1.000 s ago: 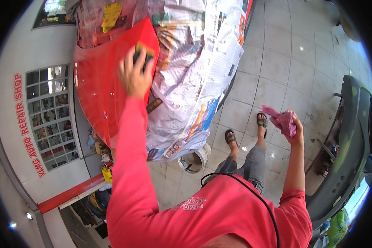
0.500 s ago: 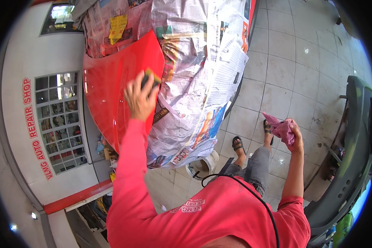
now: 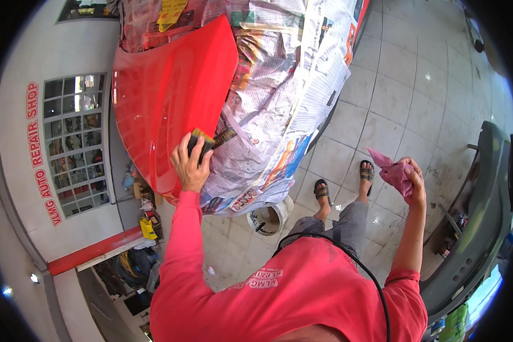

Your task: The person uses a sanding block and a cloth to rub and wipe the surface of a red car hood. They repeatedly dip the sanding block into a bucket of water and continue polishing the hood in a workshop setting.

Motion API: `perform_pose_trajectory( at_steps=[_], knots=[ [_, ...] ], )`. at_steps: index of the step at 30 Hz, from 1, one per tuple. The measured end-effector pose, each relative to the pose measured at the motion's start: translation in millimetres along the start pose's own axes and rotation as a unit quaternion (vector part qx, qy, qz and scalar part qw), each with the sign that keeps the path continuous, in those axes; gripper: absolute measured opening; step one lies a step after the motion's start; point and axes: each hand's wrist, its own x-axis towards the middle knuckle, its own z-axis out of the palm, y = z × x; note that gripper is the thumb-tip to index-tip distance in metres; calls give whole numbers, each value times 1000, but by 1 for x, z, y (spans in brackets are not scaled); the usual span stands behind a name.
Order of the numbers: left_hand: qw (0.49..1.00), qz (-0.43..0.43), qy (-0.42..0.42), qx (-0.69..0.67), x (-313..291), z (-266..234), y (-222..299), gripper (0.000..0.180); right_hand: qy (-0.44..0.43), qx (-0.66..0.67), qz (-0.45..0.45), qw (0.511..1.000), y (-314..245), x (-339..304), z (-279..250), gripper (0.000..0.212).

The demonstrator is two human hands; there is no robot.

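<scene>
So I'm gripping a black-and-yellow block (image 3: 206,142) with my left hand (image 3: 189,170) at the red panel (image 3: 179,80) edge, right hand (image 3: 414,181) clutching pink cloth (image 3: 394,175); newspaper (image 3: 262,117) is already covering alongside, can't tell what's remaining

Panel (image 3: 151,108): glossy red. Block (image 3: 202,142): black and yellow. Cloth (image 3: 398,178): dusty pink. Newspaper (image 3: 268,117): off-white, grey print, blue/orange/green patches. Shirt (image 3: 319,279): red, white print. Shorts (image 3: 349,223): grey. Floor tiles (image 3: 382,134): pale grey, darker grid lines. Bumper (image 3: 481,214): dark grey-green, yellow-green smudges. Wall (image 3: 85,48): white, red band (image 3: 94,251).
</scene>
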Motion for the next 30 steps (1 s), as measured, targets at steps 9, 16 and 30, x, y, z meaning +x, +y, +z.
perform_pose_trajectory(
  at_steps=[9, 16, 30],
  knots=[
    [991, -94, 90, -42, 172, 37, 77, 37, -201, -234, -145, 940, -63, 75, 225, 44],
    [955, -221, 103, -170, -71, -15, -45, 73, -212, -528, -479, 669, -91, 154, 467, 62],
    [917, -384, 67, -78, -30, 0, -36, 60, -91, -755, -467, 451, -63, 350, 516, 75]
  ],
)
